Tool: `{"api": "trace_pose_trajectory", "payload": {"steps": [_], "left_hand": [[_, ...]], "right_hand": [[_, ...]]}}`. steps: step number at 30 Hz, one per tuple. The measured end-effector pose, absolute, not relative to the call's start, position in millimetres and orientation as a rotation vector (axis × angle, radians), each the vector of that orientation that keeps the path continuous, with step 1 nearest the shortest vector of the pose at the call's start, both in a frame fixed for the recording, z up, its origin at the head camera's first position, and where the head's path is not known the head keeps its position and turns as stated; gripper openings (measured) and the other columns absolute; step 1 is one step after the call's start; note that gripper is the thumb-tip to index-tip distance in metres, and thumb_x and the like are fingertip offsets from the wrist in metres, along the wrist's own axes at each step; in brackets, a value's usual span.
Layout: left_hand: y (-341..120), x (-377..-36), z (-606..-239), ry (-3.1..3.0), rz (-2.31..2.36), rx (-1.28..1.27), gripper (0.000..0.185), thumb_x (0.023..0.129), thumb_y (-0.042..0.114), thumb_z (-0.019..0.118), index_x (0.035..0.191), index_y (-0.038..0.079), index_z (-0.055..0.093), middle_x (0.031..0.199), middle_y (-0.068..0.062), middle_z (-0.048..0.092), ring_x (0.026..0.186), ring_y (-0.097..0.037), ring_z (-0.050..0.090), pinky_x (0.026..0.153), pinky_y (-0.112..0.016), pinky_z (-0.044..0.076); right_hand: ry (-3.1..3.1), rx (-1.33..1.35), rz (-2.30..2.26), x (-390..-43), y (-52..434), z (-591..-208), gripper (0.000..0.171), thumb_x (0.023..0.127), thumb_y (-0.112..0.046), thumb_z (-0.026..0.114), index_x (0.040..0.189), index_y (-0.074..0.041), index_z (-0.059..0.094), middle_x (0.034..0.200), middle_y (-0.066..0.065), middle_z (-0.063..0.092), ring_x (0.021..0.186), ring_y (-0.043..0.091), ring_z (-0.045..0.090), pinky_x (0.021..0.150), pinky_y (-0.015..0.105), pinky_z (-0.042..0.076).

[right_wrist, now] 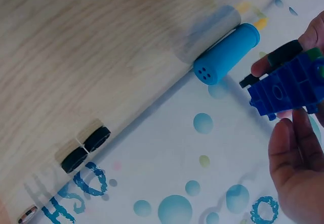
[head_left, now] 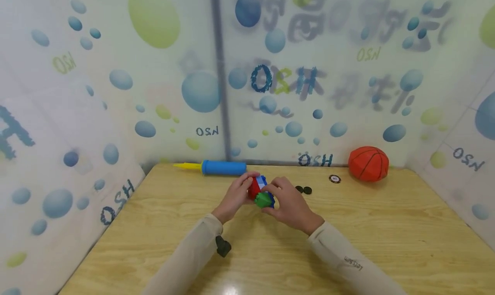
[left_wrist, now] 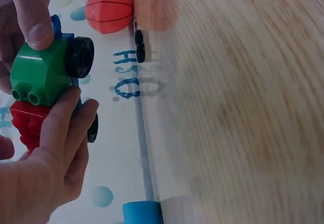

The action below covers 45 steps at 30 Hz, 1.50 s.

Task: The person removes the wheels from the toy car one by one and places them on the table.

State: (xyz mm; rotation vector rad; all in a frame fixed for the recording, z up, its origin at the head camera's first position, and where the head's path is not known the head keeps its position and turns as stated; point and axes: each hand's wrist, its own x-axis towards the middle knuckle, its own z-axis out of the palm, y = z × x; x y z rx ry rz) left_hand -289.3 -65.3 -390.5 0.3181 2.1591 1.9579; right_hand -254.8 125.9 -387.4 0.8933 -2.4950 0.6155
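A building-block toy car point(left_wrist: 43, 70) is held up between both hands over the table. It has a green rounded block point(head_left: 263, 200), a red block point(head_left: 253, 188) and a blue base point(right_wrist: 283, 90), whose underside faces the right wrist camera. Black wheels point(left_wrist: 81, 57) show along one side; small blue stubs stick out bare on the opposite side. My left hand point(head_left: 233, 198) grips the car by the red end, fingers along the wheel side. With thumb and fingers my right hand point(head_left: 291, 205) pinches the car by the green end.
Two loose black wheels point(right_wrist: 86, 150) stand on the wooden table point(head_left: 367, 235) near the back wall, beside a poker chip point(head_left: 334, 179). A red ball point(head_left: 368, 164) sits at back right, a blue pump point(head_left: 224, 168) at back left. By my left sleeve is a dark piece point(head_left: 223, 246).
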Motion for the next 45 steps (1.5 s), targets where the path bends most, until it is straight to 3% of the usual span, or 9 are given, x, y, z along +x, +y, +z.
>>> {"api": "trace_pose_trajectory", "payload": {"steps": [10,18,20,23,27,31,35,38,45], "left_hand": [[-61.8,-286.5,-386.6,2.140,1.868,0.339,0.050,0.111,0.034,0.024,0.145,0.005,0.046,0.141,-0.022,0.051,0.098,-0.020,0.069,0.087,-0.038,0.061],[-64.7,-285.2,-381.1,2.114,1.816,0.350,0.052,0.111,0.035,0.021,0.148,0.003,0.040,0.139,-0.023,0.052,0.108,-0.034,0.069,0.094,-0.043,0.058],[-66.6,-285.4,-380.7,2.144,1.779,0.351,0.051,0.111,0.035,0.023,0.148,0.004,0.041,0.131,-0.023,0.059,0.106,-0.033,0.070,0.092,-0.042,0.059],[-70.0,-286.0,-383.1,2.232,1.732,0.354,0.043,0.110,0.029,0.035,0.145,0.010,0.049,0.106,-0.017,0.064,0.084,-0.024,0.066,0.075,-0.033,0.060],[-76.5,-285.5,-389.1,2.422,1.761,0.471,0.032,0.103,0.015,0.051,0.132,0.018,0.064,0.085,-0.008,0.051,0.069,-0.017,0.046,0.061,-0.024,0.044],[-83.2,-285.0,-390.3,2.563,1.727,0.708,0.029,0.099,0.015,0.058,0.125,0.022,0.069,0.103,-0.007,0.060,0.093,-0.020,0.052,0.078,-0.029,0.048],[-83.6,-285.3,-389.1,2.535,1.592,0.847,0.032,0.099,0.022,0.062,0.130,0.026,0.065,0.133,-0.002,0.062,0.118,-0.022,0.053,0.097,-0.040,0.049],[-81.9,-283.0,-387.7,2.469,1.501,0.912,0.037,0.099,0.022,0.062,0.135,0.027,0.061,0.139,-0.004,0.060,0.119,-0.026,0.055,0.098,-0.041,0.050],[-79.9,-280.5,-385.0,2.383,1.424,0.977,0.039,0.100,0.020,0.060,0.138,0.026,0.059,0.139,-0.005,0.061,0.116,-0.024,0.056,0.096,-0.036,0.052]], "right_hand": [[-2.421,0.966,0.175,-252.9,119.6,-387.9,0.061,0.072,-0.035,0.091,0.124,-0.015,0.064,0.103,0.006,0.063,0.096,0.019,0.056,0.080,0.033,0.058],[-2.313,0.945,0.089,-253.7,121.0,-390.3,0.052,0.076,-0.024,0.087,0.122,-0.014,0.064,0.094,0.006,0.061,0.085,0.018,0.054,0.072,0.031,0.055],[-2.328,0.918,0.183,-255.2,124.0,-391.5,0.049,0.078,-0.020,0.086,0.122,-0.014,0.066,0.090,0.004,0.059,0.081,0.016,0.051,0.069,0.030,0.052],[-2.378,0.878,0.374,-256.6,129.4,-393.6,0.045,0.081,-0.017,0.083,0.124,-0.013,0.069,0.087,0.003,0.056,0.079,0.013,0.045,0.065,0.027,0.047],[-2.496,0.818,0.771,-256.9,136.7,-393.7,0.041,0.088,-0.016,0.076,0.129,-0.014,0.067,0.097,0.003,0.063,0.083,0.011,0.049,0.068,0.026,0.044],[-2.594,0.723,1.302,-258.2,143.8,-390.3,0.040,0.095,-0.015,0.069,0.134,-0.016,0.064,0.118,0.006,0.069,0.094,0.018,0.060,0.078,0.030,0.052],[-2.634,0.692,1.644,-261.6,151.3,-388.1,0.040,0.099,-0.017,0.064,0.139,-0.017,0.060,0.113,0.010,0.069,0.096,0.022,0.064,0.086,0.035,0.054],[-2.657,0.703,1.789,-262.7,156.0,-385.3,0.041,0.100,-0.020,0.061,0.141,-0.016,0.057,0.111,0.013,0.069,0.098,0.021,0.065,0.090,0.038,0.053],[-2.706,0.673,1.883,-263.7,159.3,-379.4,0.042,0.103,-0.031,0.055,0.142,-0.015,0.055,0.134,0.012,0.064,0.112,0.022,0.064,0.103,0.046,0.050]]}}
